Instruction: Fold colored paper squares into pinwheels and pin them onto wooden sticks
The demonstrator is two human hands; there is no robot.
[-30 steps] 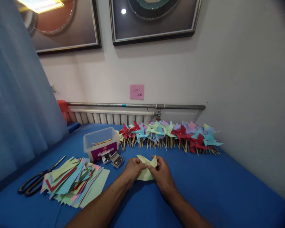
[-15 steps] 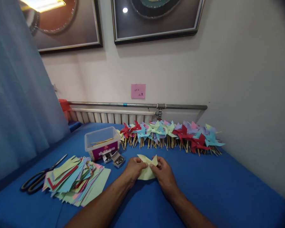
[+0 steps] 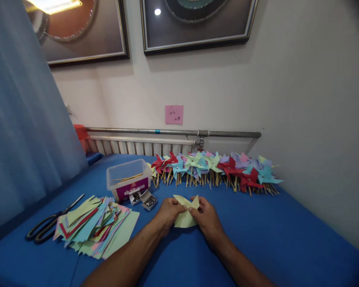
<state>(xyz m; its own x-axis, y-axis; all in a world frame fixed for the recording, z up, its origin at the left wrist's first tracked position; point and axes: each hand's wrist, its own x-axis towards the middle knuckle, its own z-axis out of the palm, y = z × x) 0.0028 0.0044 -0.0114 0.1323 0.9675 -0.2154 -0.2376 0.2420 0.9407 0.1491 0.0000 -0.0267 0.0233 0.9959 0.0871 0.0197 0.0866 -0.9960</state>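
Between my two hands is a pale yellow paper pinwheel sheet [image 3: 186,220], its upper corners standing up as points. My left hand [image 3: 169,213] pinches its left side, thumb pressed near the middle. From the right, my right hand [image 3: 208,217] grips the other side, its thumb also close to the centre. Fingers behind the paper are partly hidden. To the left, two small open boxes of metal fasteners [image 3: 150,201] stand in front of a clear plastic tub [image 3: 134,194] with thin wooden sticks inside.
A heap of coloured cut paper [image 3: 92,229] lies at left, beside black-handled scissors [image 3: 44,227]. Along the back, many finished pinwheels [image 3: 203,163] on sticks rest on the blue cloth [image 3: 257,231]. A blue curtain [image 3: 24,119] hangs at left; a radiator pipe [image 3: 137,130] runs behind.
Almost nothing differs. The paper has shifted very slightly within my fingers, while both hands keep their hold in nearly the same place.
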